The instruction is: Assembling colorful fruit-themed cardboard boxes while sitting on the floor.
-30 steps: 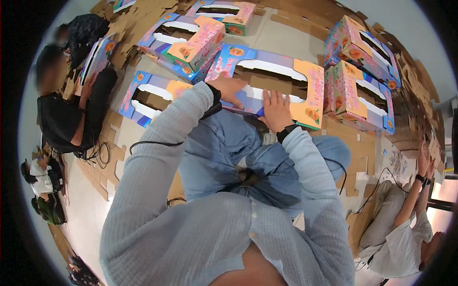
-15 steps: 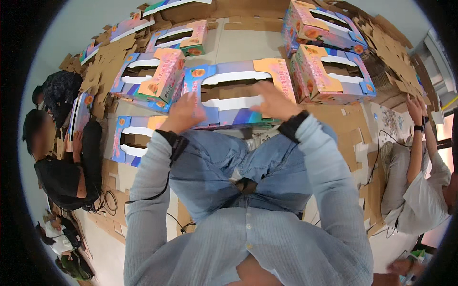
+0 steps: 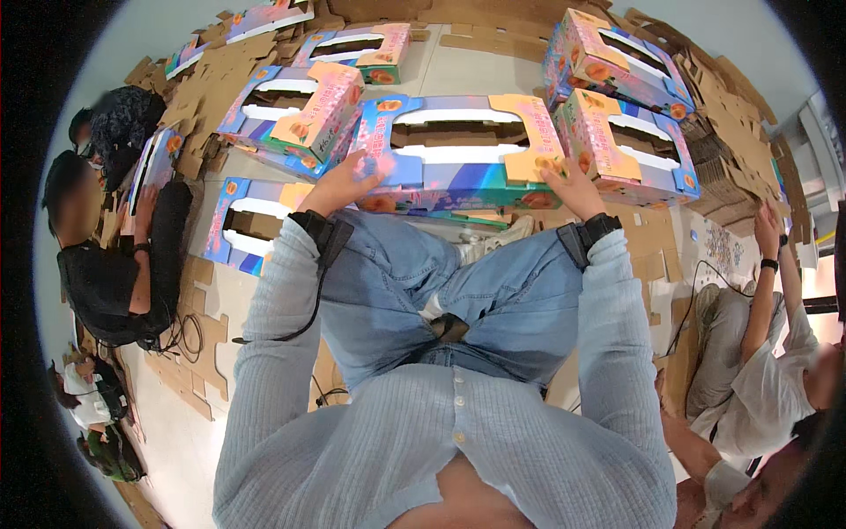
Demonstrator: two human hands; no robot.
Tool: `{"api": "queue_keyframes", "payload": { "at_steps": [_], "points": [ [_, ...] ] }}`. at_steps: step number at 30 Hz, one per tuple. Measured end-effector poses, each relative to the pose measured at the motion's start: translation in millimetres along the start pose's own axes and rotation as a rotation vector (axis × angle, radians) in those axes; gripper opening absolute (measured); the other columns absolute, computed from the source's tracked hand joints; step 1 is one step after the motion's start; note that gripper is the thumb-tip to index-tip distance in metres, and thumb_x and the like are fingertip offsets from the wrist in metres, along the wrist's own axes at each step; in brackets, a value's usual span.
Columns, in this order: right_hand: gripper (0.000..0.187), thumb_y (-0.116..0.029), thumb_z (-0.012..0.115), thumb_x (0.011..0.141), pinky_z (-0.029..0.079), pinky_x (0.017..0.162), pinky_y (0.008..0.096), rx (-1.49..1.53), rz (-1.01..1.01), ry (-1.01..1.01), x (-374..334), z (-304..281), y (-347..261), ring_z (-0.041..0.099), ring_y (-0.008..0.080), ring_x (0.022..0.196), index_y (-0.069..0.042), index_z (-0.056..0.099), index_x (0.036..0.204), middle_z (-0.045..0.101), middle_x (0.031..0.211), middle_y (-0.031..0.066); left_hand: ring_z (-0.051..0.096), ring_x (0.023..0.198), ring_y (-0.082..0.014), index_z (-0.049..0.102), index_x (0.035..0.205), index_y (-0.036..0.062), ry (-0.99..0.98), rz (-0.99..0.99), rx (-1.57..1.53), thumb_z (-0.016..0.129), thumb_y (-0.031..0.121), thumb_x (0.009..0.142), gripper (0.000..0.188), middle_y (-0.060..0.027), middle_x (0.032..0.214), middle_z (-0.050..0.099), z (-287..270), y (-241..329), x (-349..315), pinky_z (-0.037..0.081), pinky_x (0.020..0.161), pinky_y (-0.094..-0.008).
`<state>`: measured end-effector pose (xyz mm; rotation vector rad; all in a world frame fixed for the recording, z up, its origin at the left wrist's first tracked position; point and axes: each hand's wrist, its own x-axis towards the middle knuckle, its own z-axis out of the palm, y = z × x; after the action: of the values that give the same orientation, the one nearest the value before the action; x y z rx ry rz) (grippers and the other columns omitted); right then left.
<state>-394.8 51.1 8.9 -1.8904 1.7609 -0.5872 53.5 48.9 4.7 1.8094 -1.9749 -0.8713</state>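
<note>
A colourful cardboard carton (image 3: 449, 187), printed with peaches and with a wide cut-out in its top, stands in front of my knees. White flaps line the long edges of that opening. My left hand (image 3: 345, 183) grips the carton's near left corner, its fingertips slightly blurred. At the near right corner, my right hand (image 3: 575, 187) has its fingers over the top edge. Both hands hold the carton between them. Under its front side a strip of another printed piece shows, mostly hidden.
Similar cartons stand at the left (image 3: 286, 115), near left (image 3: 247, 231) and right (image 3: 621, 145). Flattened cardboard (image 3: 225, 93) is heaped at the far left, with more stacked at the right (image 3: 727, 123). People sit working on both sides. A black cable (image 3: 181, 339) lies at left.
My right hand has moved from the opening out to the carton's near right corner. My left hand has shifted to the near left corner. The carton's front face shows more now.
</note>
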Motion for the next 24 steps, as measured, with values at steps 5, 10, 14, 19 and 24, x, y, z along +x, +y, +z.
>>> {"api": "queue_keyframes", "payload": {
  "at_steps": [5,10,14,19,24],
  "points": [
    [0.067,-0.050,0.066,0.082,0.046,0.092,0.0399,0.005,-0.168,0.312,-8.6,-19.1,-22.2,0.059,0.0360,0.111,0.000,0.054,0.125,0.061,0.117,0.0241,0.052,0.122,-0.0291,0.050,0.133,-0.0016,0.138,0.100,-0.015,0.063,0.046,0.087,0.067,-0.0198,0.130,0.056,-27.7,40.0,-13.3,0.041,0.101,-0.0361],
    [0.067,-0.053,0.066,0.081,0.047,0.088,0.0409,0.049,-0.163,0.316,-11.9,-46.0,-42.4,0.061,0.0360,0.105,0.000,0.057,0.121,0.063,0.111,0.0245,0.061,0.107,-0.0291,0.056,0.125,0.0014,0.221,0.079,-0.017,0.061,0.046,0.089,0.058,-0.0181,0.115,0.064,-52.2,71.7,-14.4,0.046,0.091,-0.0351],
    [0.067,-0.056,0.064,0.080,0.048,0.084,0.0413,-0.018,-0.119,0.288,-6.3,-58.2,-53.8,0.063,0.0363,0.099,-0.001,0.059,0.118,0.066,0.103,0.0235,0.065,0.097,-0.0321,0.059,0.117,0.0066,0.349,0.011,0.118,0.057,0.053,0.088,0.055,-0.0183,0.101,0.068,-58.2,92.2,-8.9,0.048,0.083,-0.0384],
    [0.064,-0.058,0.062,0.081,0.049,0.082,0.0415,-0.047,-0.107,0.236,-4.1,-74.3,-68.7,0.064,0.0354,0.097,-0.002,0.062,0.114,0.067,0.099,0.0223,0.067,0.091,-0.0352,0.061,0.116,0.0106,0.372,-0.041,0.250,0.053,0.059,0.087,0.057,-0.0174,0.092,0.070,-62.3,100.7,-5.4,0.049,0.082,-0.0424],
    [0.060,-0.058,0.060,0.083,0.049,0.076,0.0428,-0.200,-0.023,0.207,-3.0,-78.1,-76.2,0.065,0.0365,0.091,-0.004,0.064,0.111,0.067,0.095,0.0225,0.068,0.084,-0.0345,0.061,0.114,0.0114,0.417,0.023,0.374,0.048,0.060,0.089,0.056,-0.0168,0.085,0.070,-60.9,96.1,-1.6,0.049,0.077,-0.0454]
  ]
}}
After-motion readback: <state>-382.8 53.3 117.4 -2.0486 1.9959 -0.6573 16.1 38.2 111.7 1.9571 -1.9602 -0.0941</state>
